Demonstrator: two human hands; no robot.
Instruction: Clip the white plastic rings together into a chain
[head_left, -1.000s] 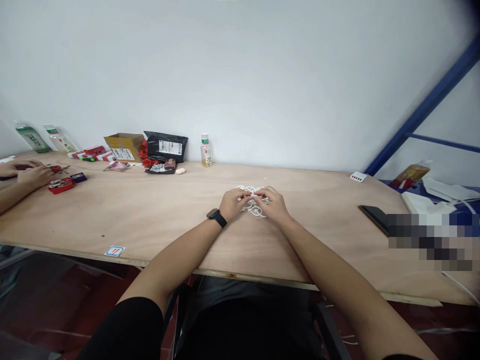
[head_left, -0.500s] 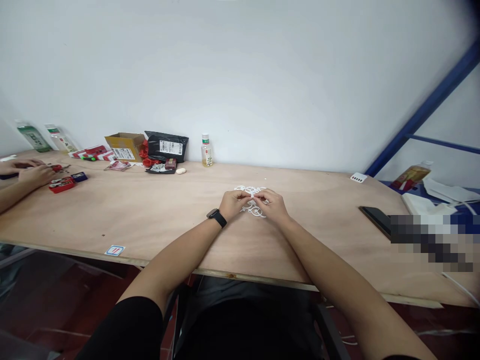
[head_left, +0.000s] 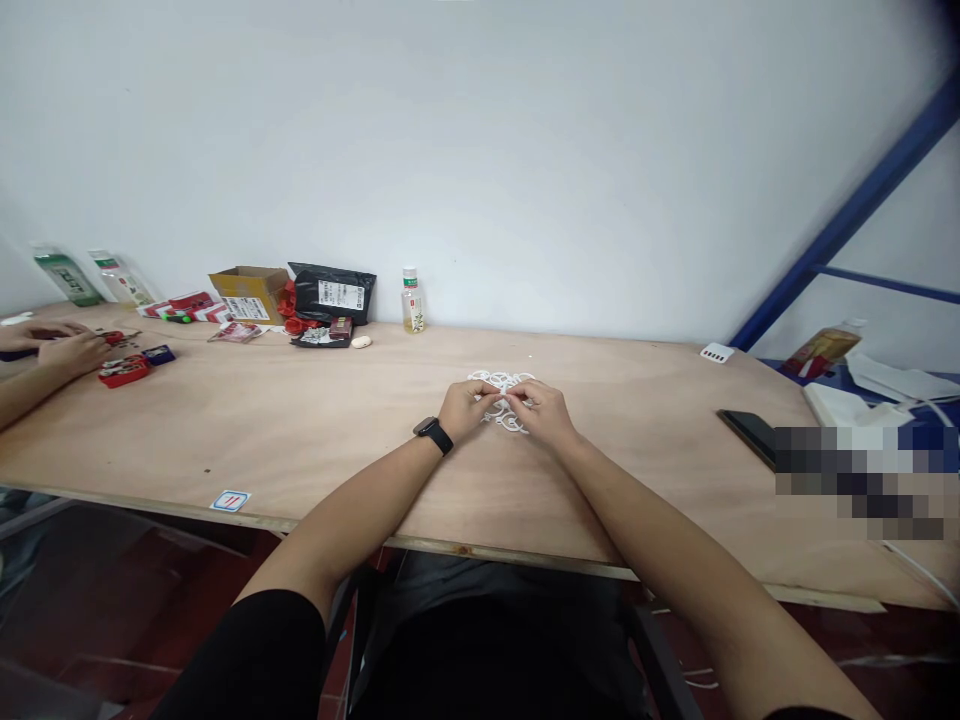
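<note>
A small heap of white ring-shaped plastic pieces (head_left: pixel 500 381) lies on the wooden table (head_left: pixel 315 430) in front of me. My left hand (head_left: pixel 466 406), with a black watch on its wrist, has its fingers curled and pinches at the pieces from the left. Facing it from the right, my right hand (head_left: pixel 541 412) is also closed in a pinch. Their fingertips meet over the same white pieces, partly hiding them.
Another person's hands (head_left: pixel 52 345) work at far left beside red and blue small items (head_left: pixel 124 370). At the back stand a cardboard box (head_left: pixel 251 291), a black bag (head_left: pixel 332 293) and a small bottle (head_left: pixel 409 300). A dark phone (head_left: pixel 750 433) lies at right.
My two hands have shifted only slightly while working the white pieces; the pieces stay in the same spot.
</note>
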